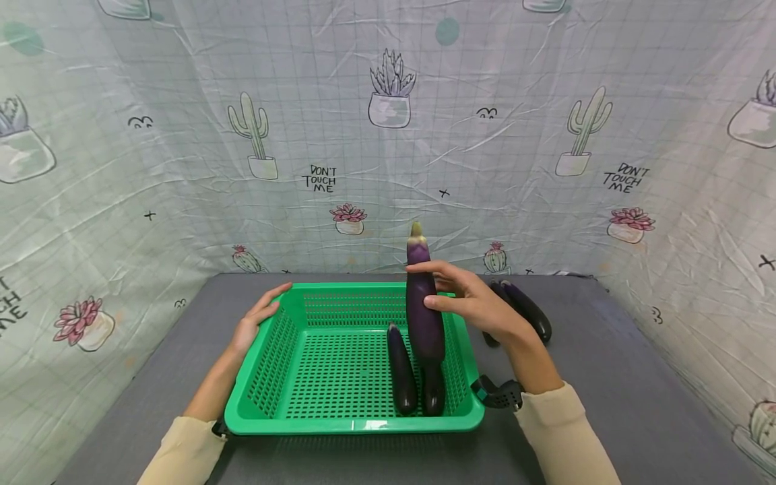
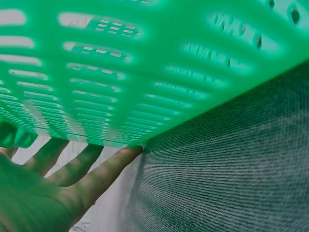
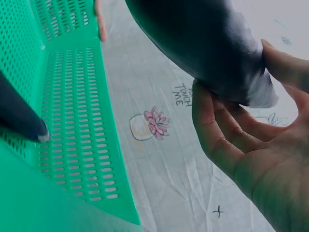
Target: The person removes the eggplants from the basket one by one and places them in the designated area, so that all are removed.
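In the head view my right hand (image 1: 469, 296) holds a dark purple eggplant (image 1: 424, 323) upright over the right part of a green slotted basket (image 1: 364, 426). Thumb and fingers pinch it near its pale green stem end, as the right wrist view shows of the eggplant (image 3: 198, 43) too. Two eggplants lie inside the basket on its right side, one eggplant (image 1: 401, 377) in plain sight and another eggplant (image 1: 433, 399) partly hidden behind the held one. My left hand (image 1: 251, 323) rests against the basket's left side. In the left wrist view its fingers (image 2: 106, 174) stretch straight along the slotted wall.
Right of the basket, more eggplants (image 1: 529, 308) lie on the grey table (image 1: 606, 377), partly hidden by the right hand and forearm. A pale curtain (image 1: 436, 148) printed with potted plants closes off the back and both sides.
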Action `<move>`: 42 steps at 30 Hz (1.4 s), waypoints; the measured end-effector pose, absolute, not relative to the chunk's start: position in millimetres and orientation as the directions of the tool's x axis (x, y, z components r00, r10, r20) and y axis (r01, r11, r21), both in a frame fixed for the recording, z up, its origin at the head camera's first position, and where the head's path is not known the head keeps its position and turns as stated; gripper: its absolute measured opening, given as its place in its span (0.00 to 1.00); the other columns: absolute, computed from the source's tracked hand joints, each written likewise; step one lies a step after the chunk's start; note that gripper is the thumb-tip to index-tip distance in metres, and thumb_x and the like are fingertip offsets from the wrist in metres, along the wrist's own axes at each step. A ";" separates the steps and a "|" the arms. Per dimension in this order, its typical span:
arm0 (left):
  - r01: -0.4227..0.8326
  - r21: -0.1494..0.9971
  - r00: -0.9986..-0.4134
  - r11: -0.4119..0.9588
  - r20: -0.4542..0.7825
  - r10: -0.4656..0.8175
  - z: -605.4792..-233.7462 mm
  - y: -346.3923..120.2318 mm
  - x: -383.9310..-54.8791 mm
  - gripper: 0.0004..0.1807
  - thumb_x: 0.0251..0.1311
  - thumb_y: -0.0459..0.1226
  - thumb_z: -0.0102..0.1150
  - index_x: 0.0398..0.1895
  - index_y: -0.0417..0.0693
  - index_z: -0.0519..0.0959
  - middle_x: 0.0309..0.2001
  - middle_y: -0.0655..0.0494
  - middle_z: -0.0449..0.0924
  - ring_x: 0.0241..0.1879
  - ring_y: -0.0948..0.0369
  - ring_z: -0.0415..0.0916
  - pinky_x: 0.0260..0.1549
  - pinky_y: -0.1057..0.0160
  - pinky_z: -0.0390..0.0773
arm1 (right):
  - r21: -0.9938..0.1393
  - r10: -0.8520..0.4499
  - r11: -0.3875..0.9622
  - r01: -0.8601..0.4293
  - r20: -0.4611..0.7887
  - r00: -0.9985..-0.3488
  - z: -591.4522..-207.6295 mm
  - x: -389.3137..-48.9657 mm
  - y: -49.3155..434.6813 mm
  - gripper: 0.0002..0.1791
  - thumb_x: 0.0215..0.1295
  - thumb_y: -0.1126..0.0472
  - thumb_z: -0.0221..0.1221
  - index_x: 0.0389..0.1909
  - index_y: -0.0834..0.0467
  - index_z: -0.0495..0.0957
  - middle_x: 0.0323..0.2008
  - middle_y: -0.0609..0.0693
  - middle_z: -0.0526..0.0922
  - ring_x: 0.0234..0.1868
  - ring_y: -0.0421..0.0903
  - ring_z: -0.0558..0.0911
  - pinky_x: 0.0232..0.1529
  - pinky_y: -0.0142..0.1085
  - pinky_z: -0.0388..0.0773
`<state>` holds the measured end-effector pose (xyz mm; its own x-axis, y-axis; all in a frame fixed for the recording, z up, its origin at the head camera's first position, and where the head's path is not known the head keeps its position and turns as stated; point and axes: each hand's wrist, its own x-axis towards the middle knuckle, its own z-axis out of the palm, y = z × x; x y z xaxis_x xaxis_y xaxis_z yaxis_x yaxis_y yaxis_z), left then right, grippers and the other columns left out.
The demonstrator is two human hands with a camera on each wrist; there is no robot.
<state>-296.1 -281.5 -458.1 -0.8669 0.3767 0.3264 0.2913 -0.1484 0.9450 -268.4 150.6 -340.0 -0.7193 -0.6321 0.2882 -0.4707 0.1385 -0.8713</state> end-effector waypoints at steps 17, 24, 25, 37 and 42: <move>0.301 0.949 -0.878 -0.090 0.312 0.361 -456.9 -281.2 -296.2 0.28 0.85 0.38 0.28 0.83 0.41 0.49 0.74 0.59 0.60 0.63 0.68 0.76 0.58 0.69 0.80 | -0.831 -0.580 0.188 -0.523 0.336 -0.742 -340.0 -269.0 169.9 0.18 0.78 0.61 0.56 0.66 0.54 0.75 0.64 0.55 0.75 0.57 0.52 0.79 0.53 0.43 0.83; 0.335 0.942 -0.888 -0.028 0.326 0.324 -457.8 -281.1 -294.8 0.28 0.85 0.38 0.29 0.82 0.38 0.50 0.75 0.60 0.56 0.64 0.71 0.73 0.58 0.72 0.77 | -0.830 -0.554 0.212 -0.515 0.332 -0.763 -339.9 -272.3 177.3 0.19 0.79 0.59 0.55 0.67 0.51 0.74 0.66 0.52 0.75 0.59 0.50 0.79 0.56 0.44 0.80; 0.333 0.942 -0.885 -0.044 0.328 0.330 -458.3 -281.6 -294.4 0.28 0.85 0.37 0.29 0.82 0.38 0.50 0.74 0.61 0.57 0.64 0.70 0.74 0.58 0.71 0.78 | -0.830 -0.549 0.215 -0.515 0.333 -0.766 -340.4 -272.9 178.1 0.19 0.79 0.59 0.56 0.67 0.51 0.74 0.66 0.52 0.75 0.60 0.50 0.79 0.56 0.44 0.79; 0.310 0.947 -0.878 -0.088 0.320 0.356 -459.0 -281.7 -294.4 0.28 0.85 0.37 0.28 0.83 0.40 0.49 0.73 0.64 0.60 0.63 0.69 0.76 0.58 0.69 0.79 | -0.826 -0.548 0.188 -0.532 0.361 -0.755 -343.2 -279.8 194.4 0.23 0.74 0.64 0.59 0.68 0.55 0.73 0.64 0.54 0.75 0.61 0.50 0.81 0.53 0.45 0.84; 0.304 0.943 -0.865 -0.136 0.333 0.374 -458.5 -282.1 -295.2 0.28 0.85 0.36 0.27 0.83 0.41 0.50 0.72 0.64 0.63 0.63 0.67 0.77 0.59 0.68 0.80 | -0.829 -0.536 0.178 -0.530 0.370 -0.759 -343.2 -282.2 202.4 0.25 0.72 0.67 0.61 0.68 0.56 0.73 0.65 0.54 0.73 0.61 0.50 0.80 0.52 0.44 0.85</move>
<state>-295.2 -282.1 -458.5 -0.8654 0.3745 0.3330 0.3042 -0.1355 0.9429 -282.2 202.4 -343.2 -0.7587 -0.5359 0.3703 -0.5302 0.1777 -0.8291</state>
